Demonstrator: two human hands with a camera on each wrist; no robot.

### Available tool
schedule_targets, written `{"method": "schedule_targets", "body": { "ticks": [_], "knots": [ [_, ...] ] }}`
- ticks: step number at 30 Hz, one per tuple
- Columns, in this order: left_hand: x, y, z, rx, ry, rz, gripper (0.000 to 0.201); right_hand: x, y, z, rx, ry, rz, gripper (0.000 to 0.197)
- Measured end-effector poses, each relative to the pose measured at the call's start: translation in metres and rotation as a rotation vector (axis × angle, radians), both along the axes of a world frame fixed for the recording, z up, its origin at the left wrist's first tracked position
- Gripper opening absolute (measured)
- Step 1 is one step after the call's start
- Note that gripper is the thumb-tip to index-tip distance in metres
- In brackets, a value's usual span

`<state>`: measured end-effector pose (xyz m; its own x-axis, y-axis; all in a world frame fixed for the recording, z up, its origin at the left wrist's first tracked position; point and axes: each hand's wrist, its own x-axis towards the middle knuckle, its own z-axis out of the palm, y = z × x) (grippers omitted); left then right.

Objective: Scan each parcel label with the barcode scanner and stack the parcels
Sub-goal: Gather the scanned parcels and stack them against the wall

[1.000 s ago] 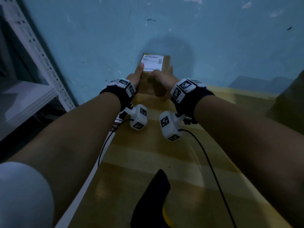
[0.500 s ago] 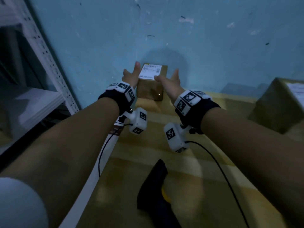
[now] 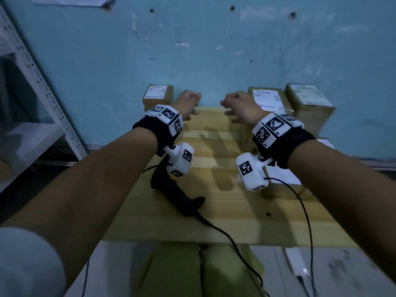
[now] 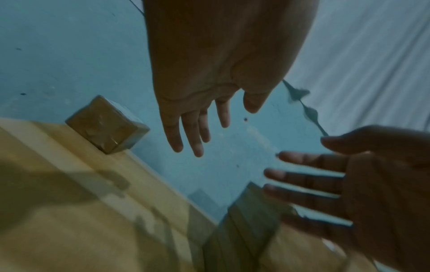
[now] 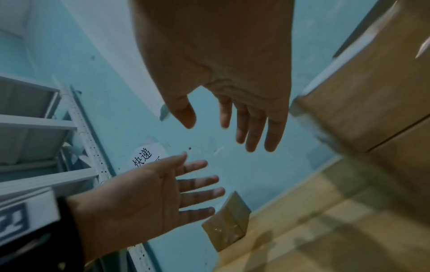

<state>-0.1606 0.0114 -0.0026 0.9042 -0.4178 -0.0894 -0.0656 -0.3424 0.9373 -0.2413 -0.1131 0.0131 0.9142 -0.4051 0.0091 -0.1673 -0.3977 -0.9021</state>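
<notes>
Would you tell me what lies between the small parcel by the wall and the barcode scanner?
In the head view, the left hand and wrist hover between the small parcel and barcode scanner.

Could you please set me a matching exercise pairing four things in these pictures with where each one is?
Things:
1. small parcel
2. barcode scanner
3. metal shelving
4. hands (left, right)

Places:
A. lying on the wooden table, cable trailing off its near edge
B. standing off the table's left side
C. at the table's far left corner, against the blue wall
D. raised above the table, holding nothing

Pairs: 1-C, 2-A, 3-B, 4-D
</notes>
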Motion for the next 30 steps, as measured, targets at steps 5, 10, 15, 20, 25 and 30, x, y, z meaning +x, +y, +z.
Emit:
{"method": "schedule_targets", "body": {
  "ticks": [5, 10, 15, 20, 25, 30],
  "knots": [
    [-0.040, -0.041, -0.005, 0.117, 0.019, -0.114, 0.038, -0.043, -0.043, -0.006, -0.210, -0.035, -0.138, 0.019],
    [-0.048, -0.077, 0.008, 0.149, 0.013, -0.119, 0.054, -0.065, -0.096, 0.000, -0.284, -0.051, -0.408, 0.041],
    [-0.042, -0.110, 0.015, 0.126, 0.013, -0.060, 0.075, -0.072, -0.138, 0.001, -0.384, 0.049, -0.558, 0.067],
    [-0.042, -0.135, 0.004, 0.191, 0.114, -0.042, 0.099, -0.061, -0.156, -0.008, -0.344, 0.141, -0.539, 0.086],
    [-0.029, -0.152, -0.019, 0.216, 0.161, -0.044, 0.117, -0.047, -0.164, -0.017, -0.348, 0.174, -0.549, 0.088],
    [-0.031, -0.155, -0.019, 0.116, 0.224, -0.042, 0.078, -0.042, -0.168, -0.020, -0.369, 0.167, -0.551, 0.083]
  ]
}}
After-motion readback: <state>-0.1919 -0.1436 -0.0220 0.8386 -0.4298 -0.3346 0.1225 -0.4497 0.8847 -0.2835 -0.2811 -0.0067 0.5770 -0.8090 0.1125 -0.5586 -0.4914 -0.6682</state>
